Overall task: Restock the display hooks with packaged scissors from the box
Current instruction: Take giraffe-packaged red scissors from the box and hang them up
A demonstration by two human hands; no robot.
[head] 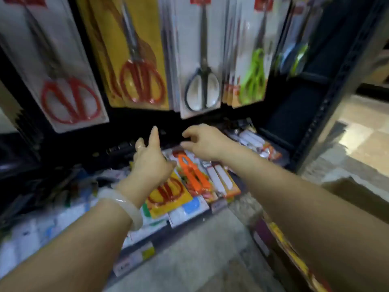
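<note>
Scissors in flat packs hang in rows on the display hooks above our hands: a red-handled pack on yellow card (139, 60), a black-handled pack (201, 66), a green-handled pack (253, 60), each with its long axis running top to bottom. More packs lie on the shelf below, among them a yellow pack with red handles (168, 194) just under our left hand (150, 159). That hand is released, fingers up. Our right hand (203, 142) hovers with loosely curled fingers and grasps nothing. We judge the left hand nearer the yellow pack, whose long axis points away from us. We cannot make out the box clearly.
</note>
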